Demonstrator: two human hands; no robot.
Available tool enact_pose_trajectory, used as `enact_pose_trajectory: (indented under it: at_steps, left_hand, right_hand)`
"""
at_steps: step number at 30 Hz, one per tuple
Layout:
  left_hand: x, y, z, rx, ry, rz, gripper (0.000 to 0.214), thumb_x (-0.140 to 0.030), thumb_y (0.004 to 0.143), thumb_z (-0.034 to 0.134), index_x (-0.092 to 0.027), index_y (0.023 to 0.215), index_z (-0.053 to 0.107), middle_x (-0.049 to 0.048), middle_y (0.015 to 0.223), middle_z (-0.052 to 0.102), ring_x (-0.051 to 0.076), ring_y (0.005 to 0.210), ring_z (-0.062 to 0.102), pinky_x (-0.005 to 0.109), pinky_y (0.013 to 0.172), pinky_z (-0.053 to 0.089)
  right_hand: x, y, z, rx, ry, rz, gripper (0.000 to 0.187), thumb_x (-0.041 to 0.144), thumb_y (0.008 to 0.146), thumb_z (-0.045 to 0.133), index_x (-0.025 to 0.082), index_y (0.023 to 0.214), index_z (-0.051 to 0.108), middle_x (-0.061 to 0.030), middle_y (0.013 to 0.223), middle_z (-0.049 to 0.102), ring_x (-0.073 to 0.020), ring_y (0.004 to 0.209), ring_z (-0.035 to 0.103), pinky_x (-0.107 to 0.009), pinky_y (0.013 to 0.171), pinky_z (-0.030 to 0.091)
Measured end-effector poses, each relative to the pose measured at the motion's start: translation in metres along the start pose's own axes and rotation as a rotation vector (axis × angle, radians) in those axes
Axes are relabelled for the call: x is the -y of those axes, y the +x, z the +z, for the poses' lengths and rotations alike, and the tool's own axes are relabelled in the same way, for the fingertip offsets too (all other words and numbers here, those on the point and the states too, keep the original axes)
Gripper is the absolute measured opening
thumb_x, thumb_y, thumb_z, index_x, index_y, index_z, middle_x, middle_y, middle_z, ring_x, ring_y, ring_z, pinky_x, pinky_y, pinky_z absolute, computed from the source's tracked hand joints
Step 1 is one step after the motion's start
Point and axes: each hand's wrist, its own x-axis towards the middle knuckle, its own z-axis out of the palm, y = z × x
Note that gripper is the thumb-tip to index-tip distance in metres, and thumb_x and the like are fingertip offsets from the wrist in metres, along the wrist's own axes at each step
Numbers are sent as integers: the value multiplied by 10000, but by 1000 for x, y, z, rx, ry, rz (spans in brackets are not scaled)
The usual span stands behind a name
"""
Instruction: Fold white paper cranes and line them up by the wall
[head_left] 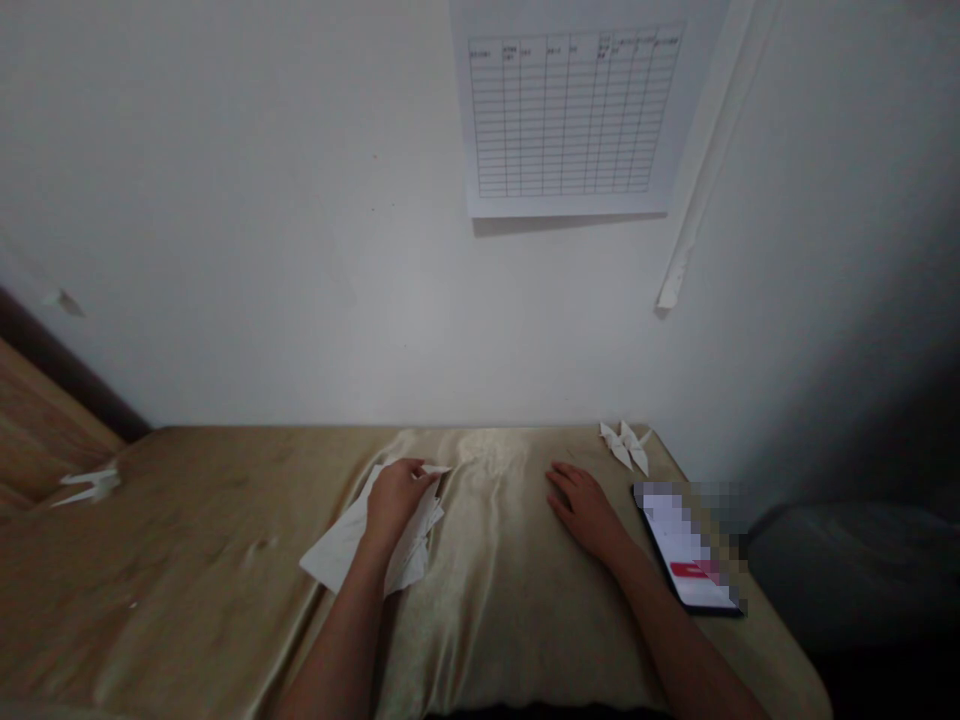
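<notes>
My left hand [397,497] rests on a loose pile of white paper sheets [337,550], left of the middle of the cloth-covered table. Its thumb and fingers come together at the upper right corner of a sheet, which pokes out past the fingertips. Part of the pile is hidden beneath that hand and forearm. My right hand [589,508] lies palm down on the satin cloth, fingers stretched out and holding nothing. Two folded white paper shapes [626,445], pointed at their ends, sit beyond it near the far right corner.
Right of my right forearm lies a phone [686,550], its screen lit and partly pixelated. A crumpled white piece [90,485] is at the table's far left. The gold cloth [187,560] has folds. Behind stands a white wall [300,250] with a printed table sheet [570,120].
</notes>
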Motion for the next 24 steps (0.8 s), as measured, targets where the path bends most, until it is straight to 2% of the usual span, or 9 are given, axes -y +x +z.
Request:
enact_pose_trajectory:
  at_steps: [3, 8, 11, 13, 15, 17, 20, 24]
  left_hand:
    - [0, 1, 2, 0, -25, -8, 268, -349, 868, 586, -170, 961, 764, 104, 1131, 753, 266, 1078, 680, 304, 893, 480]
    - [3, 4, 6, -5, -56, -19, 208, -259, 829, 579, -168, 865, 762, 100, 1077, 769, 257, 1036, 700, 302, 897, 490]
    - [3, 4, 7, -34, -70, -19, 221, -268, 851, 556, -167, 894, 747, 102, 1078, 765, 256, 1045, 695, 316, 911, 493]
    - [0, 1, 9, -112, -103, 9, 245, -295, 888, 516, -176, 938, 724, 93, 1126, 747, 250, 1085, 673, 332, 949, 485]
    - [-7, -2, 12, -267, -189, 109, 250, -317, 910, 486, -180, 931, 694, 91, 1139, 730, 247, 1068, 665, 357, 961, 487]
    - [-17, -8, 18, -310, -266, 275, 278, -350, 938, 456, -176, 970, 671, 95, 1106, 722, 238, 1047, 659, 375, 968, 493]
    - [-33, -17, 34, -250, -311, 507, 258, -341, 950, 460, -183, 947, 664, 97, 1102, 710, 233, 1064, 640, 395, 984, 493]
    - [-52, -32, 61, -138, -331, 712, 240, -330, 976, 471, -198, 995, 671, 89, 1073, 716, 210, 1064, 636, 394, 989, 495]
  right_hand:
    - [0, 0, 0, -6, 3, -6, 445, 346, 955, 460, 185, 1356, 565, -110, 1451, 524, -241, 1349, 458, -455, 1166, 330]
    - [2, 1, -1, 5, -2, -1, 446, 354, 956, 456, 173, 1345, 575, -110, 1452, 524, -247, 1351, 457, -456, 1172, 321]
    - [3, 1, -2, 6, 1, 4, 443, 344, 952, 461, 184, 1350, 571, -106, 1456, 520, -246, 1357, 453, -459, 1172, 320]
    - [3, 1, -2, 6, 3, 5, 444, 333, 944, 473, 187, 1351, 571, -107, 1454, 523, -244, 1355, 455, -455, 1171, 324]
    - [3, 1, -2, 4, 10, 4, 445, 332, 938, 483, 182, 1347, 575, -108, 1450, 526, -245, 1352, 458, -451, 1169, 329]
    - [2, 1, -2, -2, 25, 4, 442, 337, 935, 489, 176, 1336, 584, -112, 1441, 533, -250, 1345, 464, -453, 1166, 334]
    - [0, 0, -1, -32, 79, 23, 430, 329, 934, 481, 159, 1310, 600, -127, 1409, 558, -249, 1323, 486, -445, 1160, 350]
    - [-3, -1, -1, -133, 185, 83, 427, 317, 941, 440, 154, 1306, 591, -139, 1348, 598, -235, 1283, 524, -436, 1141, 388]
